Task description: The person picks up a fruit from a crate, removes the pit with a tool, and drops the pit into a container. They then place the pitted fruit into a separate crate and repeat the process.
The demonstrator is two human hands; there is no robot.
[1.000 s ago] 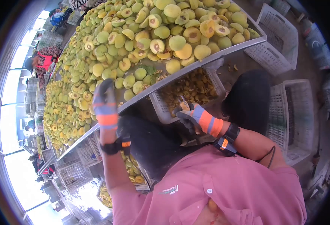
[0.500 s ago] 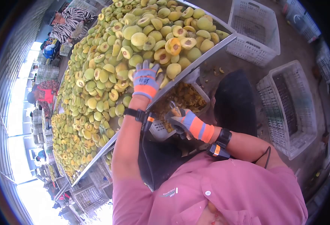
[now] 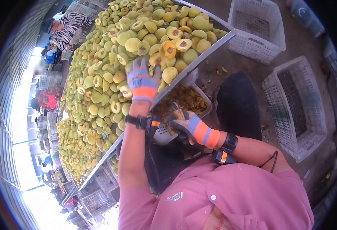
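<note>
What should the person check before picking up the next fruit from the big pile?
1. Left hand reaches the fruit pile: ok, the gloved fingers rest on the fruit at the tray's near edge.
2. Left grip closed on a fruit: cannot tell, the glove hides it.
3. Right hand holds its small tool: ok, it sits low beside the lap.
4. Crate of pits under the tray edge: ok, in place.
5. Empty white crates nearby: ok.

Fruit-processing shed: heaped halved fruit (image 3: 111, 76), crates (image 3: 295, 107)
</note>
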